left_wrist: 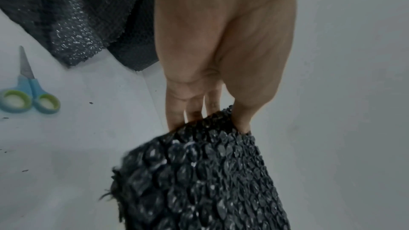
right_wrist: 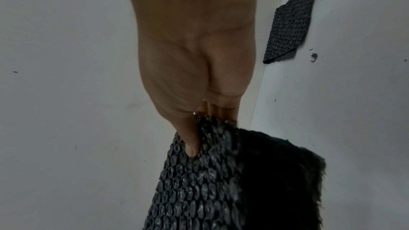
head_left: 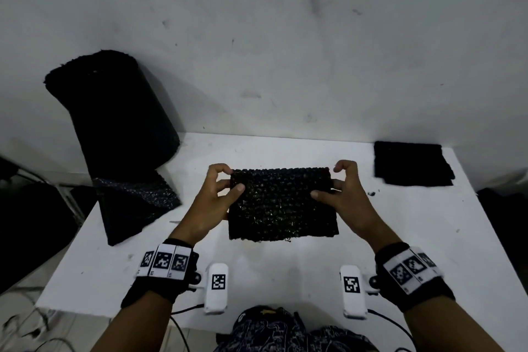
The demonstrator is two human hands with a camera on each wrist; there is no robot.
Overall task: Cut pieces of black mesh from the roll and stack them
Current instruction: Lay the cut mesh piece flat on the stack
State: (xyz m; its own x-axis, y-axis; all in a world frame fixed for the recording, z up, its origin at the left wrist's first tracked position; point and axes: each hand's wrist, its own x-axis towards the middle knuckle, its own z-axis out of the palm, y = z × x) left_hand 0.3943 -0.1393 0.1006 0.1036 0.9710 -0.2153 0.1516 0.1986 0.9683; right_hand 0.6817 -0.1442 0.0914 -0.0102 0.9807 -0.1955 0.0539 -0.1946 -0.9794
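Both hands held a cut piece of black mesh (head_left: 283,204) up over the middle of the white table (head_left: 285,268); the left hand (head_left: 213,203) pinched its left edge, thumb on the upper face and fingers beneath; the right hand (head_left: 347,198) pinched the right edge in the same way, index finger curled clear of the piece above its far corner. The mesh roll (head_left: 114,114) stood tilted at the table's far left corner, its loose end (head_left: 134,203) trailing onto the table; a stack of cut pieces (head_left: 411,163) lay at the table's far right corner; blue-and-green scissors (left_wrist: 26,93) lay closed on the table, left of the held piece and near the loose end.
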